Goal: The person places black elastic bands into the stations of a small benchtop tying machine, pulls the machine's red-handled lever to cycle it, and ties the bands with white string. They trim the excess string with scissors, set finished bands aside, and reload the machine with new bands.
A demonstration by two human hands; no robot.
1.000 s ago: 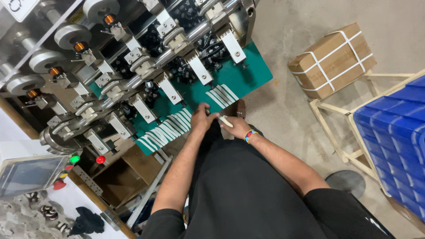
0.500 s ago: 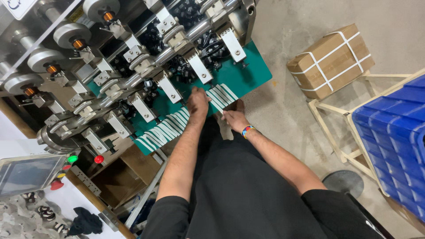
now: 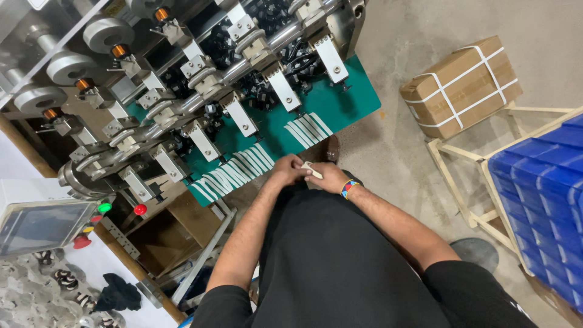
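- Left hand [image 3: 285,173] and right hand [image 3: 328,177] meet just off the near edge of the green work plate [image 3: 349,100], in front of the person's black shirt [image 3: 340,261].
- Between them: a small white strip [image 3: 311,169]. Fingers of both hands are closed on it, left pinching one end, right curled around the other. Held clear of the plate, probably so that it can be turned and checked by touch before going anywhere.
- More white strips lie in two fanned rows on the plate: a long row [image 3: 234,173] along the near edge towards its left corner, a shorter group [image 3: 308,129] nearer the middle. Laid side by side, apart, likely so each can be picked singly.
- Behind the rows, white angled arms and a steel shaft with clamps [image 3: 255,67] run the plate's length; each arm points at a strip position.
- Red and green buttons [image 3: 121,208] sit below the plate's left corner, beside a small screen [image 3: 36,225].
- Strapped cardboard box [image 3: 461,85] on the floor beyond the plate's right corner; blue bins [image 3: 540,200] in a wooden frame further right.
- Versus half a second back: the left hand was then stretched out flat over the shorter group on the plate, right hand waiting low. Now the left has drawn back to the right, and both close on the one strip.
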